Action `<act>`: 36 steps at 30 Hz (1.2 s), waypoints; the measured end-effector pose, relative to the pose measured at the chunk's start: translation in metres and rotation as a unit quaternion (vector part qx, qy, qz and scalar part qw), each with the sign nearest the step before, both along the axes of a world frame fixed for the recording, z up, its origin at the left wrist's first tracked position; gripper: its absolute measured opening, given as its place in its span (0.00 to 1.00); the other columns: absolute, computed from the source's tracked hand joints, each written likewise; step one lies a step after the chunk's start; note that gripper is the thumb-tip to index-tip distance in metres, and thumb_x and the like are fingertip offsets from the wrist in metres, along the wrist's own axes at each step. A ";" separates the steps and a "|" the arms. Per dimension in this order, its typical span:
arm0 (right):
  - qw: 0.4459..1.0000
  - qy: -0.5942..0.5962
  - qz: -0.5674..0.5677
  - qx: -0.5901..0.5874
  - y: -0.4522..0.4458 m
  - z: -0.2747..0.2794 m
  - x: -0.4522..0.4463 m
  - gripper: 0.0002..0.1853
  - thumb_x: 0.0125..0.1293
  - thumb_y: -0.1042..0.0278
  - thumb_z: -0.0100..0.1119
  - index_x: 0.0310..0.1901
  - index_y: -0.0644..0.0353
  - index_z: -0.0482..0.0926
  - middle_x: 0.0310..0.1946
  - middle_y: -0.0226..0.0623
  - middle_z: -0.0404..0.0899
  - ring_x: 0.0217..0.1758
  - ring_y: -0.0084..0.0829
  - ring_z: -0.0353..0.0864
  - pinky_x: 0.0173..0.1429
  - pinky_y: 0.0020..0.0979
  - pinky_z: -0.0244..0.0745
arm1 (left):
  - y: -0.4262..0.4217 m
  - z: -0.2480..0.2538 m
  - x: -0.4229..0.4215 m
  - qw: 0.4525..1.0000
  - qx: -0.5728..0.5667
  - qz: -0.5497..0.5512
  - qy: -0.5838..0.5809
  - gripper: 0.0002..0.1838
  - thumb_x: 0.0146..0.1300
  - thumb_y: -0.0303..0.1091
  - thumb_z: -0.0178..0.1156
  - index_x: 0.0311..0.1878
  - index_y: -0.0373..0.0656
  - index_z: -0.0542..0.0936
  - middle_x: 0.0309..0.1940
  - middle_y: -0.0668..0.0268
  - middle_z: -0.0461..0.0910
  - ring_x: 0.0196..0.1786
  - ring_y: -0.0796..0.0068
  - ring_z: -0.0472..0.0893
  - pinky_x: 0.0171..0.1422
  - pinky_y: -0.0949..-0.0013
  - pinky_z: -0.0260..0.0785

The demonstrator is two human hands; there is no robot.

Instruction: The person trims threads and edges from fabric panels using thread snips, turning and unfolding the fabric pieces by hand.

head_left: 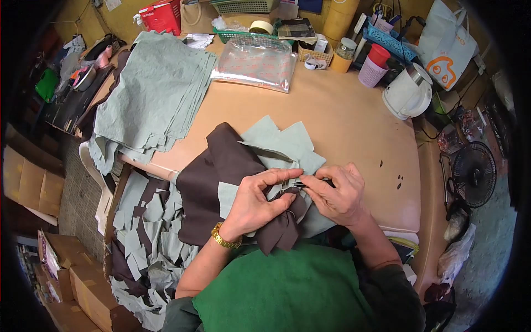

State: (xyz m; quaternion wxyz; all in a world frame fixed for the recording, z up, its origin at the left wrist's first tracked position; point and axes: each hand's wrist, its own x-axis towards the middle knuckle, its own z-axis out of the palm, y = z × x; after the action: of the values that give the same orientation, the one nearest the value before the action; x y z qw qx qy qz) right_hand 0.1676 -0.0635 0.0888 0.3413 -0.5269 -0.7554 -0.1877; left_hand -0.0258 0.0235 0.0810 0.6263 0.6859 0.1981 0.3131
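My left hand [265, 196], with a gold watch at the wrist, pinches folded cloth between thumb and fingers. Dark brown fabric [218, 171] spreads to its left and hangs below it. Pale grey-green fabric [282, 144] lies beyond the fingertips, its edges jagged. Close against the left fingertips, my right hand [337, 193] is closed on small snips [298, 184], whose metal tip meets the cloth. The fingers cover most of the tool. A thin ring-like loop shows near the left thumb; I cannot tell what it is.
A stack of grey-green cloth [155, 88] lies on the tan table [354, 122] at the left. A plastic packet [254, 63], baskets and a white kettle [408, 91] stand farther back. Fabric scraps [149, 238] fill a box at lower left. A black fan [473, 174] is at right.
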 end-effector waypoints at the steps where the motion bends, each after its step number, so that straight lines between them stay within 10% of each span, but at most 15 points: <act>1: 1.000 0.001 0.002 0.009 0.000 0.000 0.000 0.21 0.42 0.71 0.77 0.43 0.49 0.86 0.31 0.24 0.77 0.28 0.23 0.75 0.35 0.31 0.57 | 0.000 0.001 0.000 1.000 0.000 0.000 0.000 0.23 0.57 0.20 0.66 0.58 0.35 0.81 0.51 0.63 0.84 0.53 0.78 0.80 0.62 0.72 0.70; 26: 0.998 -0.048 0.034 0.015 0.000 0.002 0.004 0.13 0.50 0.67 0.72 0.40 0.47 0.86 0.29 0.18 0.76 0.26 0.21 0.73 0.29 0.29 0.57 | -0.001 0.010 0.001 0.998 0.031 -0.016 0.050 0.26 0.55 0.20 0.65 0.60 0.36 0.80 0.56 0.57 0.82 0.58 0.71 0.80 0.66 0.69 0.69; 36: 0.984 0.111 -0.003 -0.137 -0.002 0.021 0.012 0.17 0.44 0.73 0.75 0.40 0.52 0.83 0.29 0.27 0.77 0.27 0.30 0.77 0.33 0.32 0.65 | -0.002 0.006 0.002 0.999 0.038 -0.012 -0.016 0.25 0.57 0.18 0.61 0.60 0.34 0.79 0.54 0.55 0.83 0.57 0.72 0.80 0.62 0.70 0.71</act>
State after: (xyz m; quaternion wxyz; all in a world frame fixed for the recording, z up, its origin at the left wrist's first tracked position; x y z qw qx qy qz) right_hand 0.1792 -0.0658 0.1095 0.3467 -0.5887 -0.7298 -0.0238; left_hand -0.0234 0.0217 0.0866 0.6064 0.7067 0.1673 0.3239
